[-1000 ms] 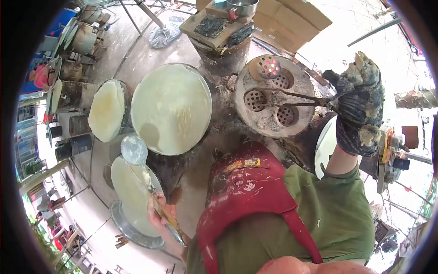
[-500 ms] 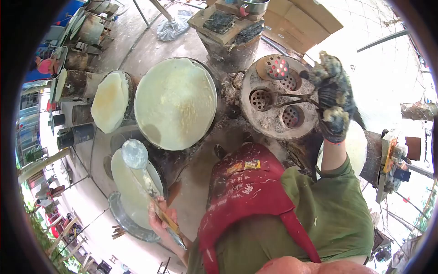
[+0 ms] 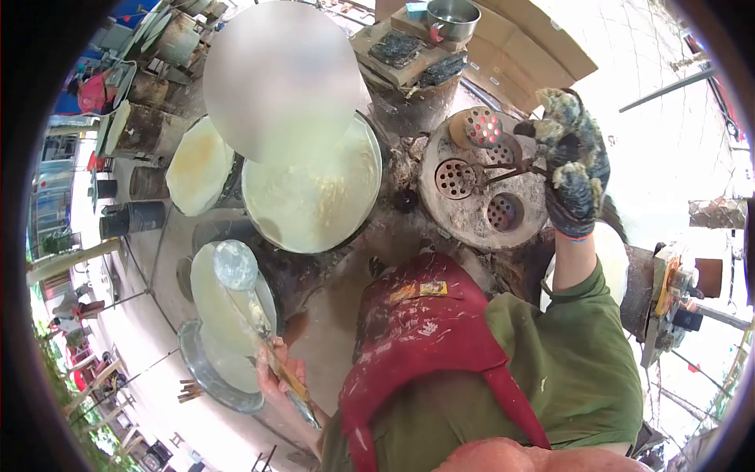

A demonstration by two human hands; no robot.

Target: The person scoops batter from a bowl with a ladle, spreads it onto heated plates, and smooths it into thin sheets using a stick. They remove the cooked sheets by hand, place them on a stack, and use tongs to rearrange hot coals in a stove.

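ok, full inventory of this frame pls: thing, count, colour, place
round griddle with pale batter sheet: 1, cream, centre, top part blurred out
smaller round sheets on drums: 2, pale yellow, left and lower left
long-handled flat ladle: 1, grey metal, over lower-left sheet
round clay stove top with perforated holes: 1, grey, right of centre, one hole glowing red
metal tongs: 1, dark, across the stove top
steel pot: 1, silver, top
cardboard sheets: brown, top right
red apron: 1, bottom centre
green shirt: 1, bottom right
left hand: bare, grips ladle handle
right hand: dark caked glove, holds tongs
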